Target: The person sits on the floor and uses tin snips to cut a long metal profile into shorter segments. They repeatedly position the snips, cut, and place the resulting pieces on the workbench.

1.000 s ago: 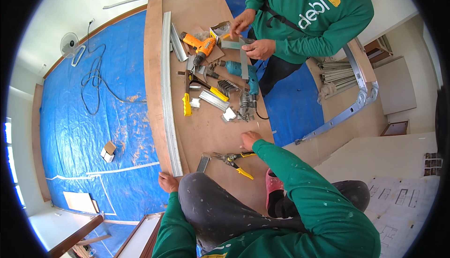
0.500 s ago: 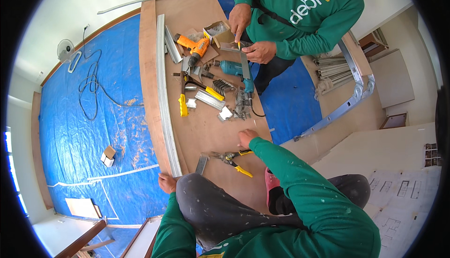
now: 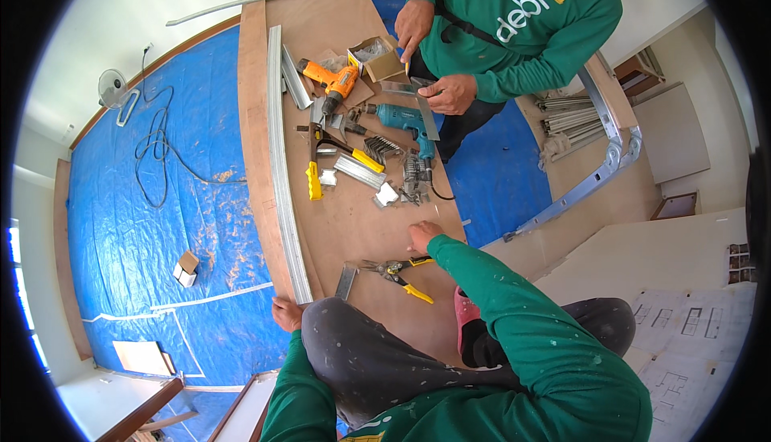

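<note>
My left hand is closed over the edge of the long plywood board, beside the lower end of bundled metal channels. My right hand rests on the plywood with fingers loosely bent, holding nothing visible. Just below it lie yellow-handled tin snips and a short metal piece. Farther up are an orange drill, a teal power tool, a yellow-handled tool and metal brackets. A co-worker's hands hold a thin metal strip and a small yellow pencil-like item.
A co-worker in green stands opposite. Blue sheeting covers the floor at left, with a cord, a fan and a small box. An aluminium ladder and metal lengths are at right. Printed drawings lie lower right.
The co-worker's upper hand has moved slightly with the pencil-like item at the strip. The view shifted a little between the first two frames. My hands stay in place.
</note>
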`<action>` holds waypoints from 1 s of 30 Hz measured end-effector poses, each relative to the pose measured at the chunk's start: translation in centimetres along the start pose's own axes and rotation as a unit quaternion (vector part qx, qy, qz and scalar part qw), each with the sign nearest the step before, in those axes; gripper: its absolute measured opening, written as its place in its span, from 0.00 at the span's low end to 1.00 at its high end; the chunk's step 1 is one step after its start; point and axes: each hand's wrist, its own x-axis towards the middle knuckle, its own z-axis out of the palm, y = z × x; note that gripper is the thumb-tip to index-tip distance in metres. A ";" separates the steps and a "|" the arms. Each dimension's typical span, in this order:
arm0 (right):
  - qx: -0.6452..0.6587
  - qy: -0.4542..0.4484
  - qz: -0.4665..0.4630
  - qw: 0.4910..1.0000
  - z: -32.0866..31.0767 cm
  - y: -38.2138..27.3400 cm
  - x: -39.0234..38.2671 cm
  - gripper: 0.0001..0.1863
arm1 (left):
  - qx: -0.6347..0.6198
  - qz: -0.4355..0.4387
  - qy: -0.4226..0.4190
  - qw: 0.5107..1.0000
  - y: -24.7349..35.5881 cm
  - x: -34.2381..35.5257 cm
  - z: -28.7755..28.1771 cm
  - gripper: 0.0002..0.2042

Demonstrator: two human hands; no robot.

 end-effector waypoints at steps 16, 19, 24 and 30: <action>-0.015 0.001 -0.010 1.000 0.3 0.0 0.1 0.22 | 0.006 -0.002 -0.003 1.000 -0.4 0.3 0.1 0.34; -0.013 -0.001 -0.007 1.000 0.1 -0.1 0.2 0.20 | 0.001 0.005 -0.002 1.000 -0.6 0.4 0.2 0.34; -0.006 0.011 -0.010 1.000 0.2 0.0 0.0 0.20 | 0.019 -0.036 -0.046 0.998 -1.2 1.0 0.4 0.35; -0.004 0.007 -0.005 1.000 0.1 -0.2 0.0 0.22 | 0.029 -0.038 -0.030 0.998 -1.9 1.5 0.9 0.34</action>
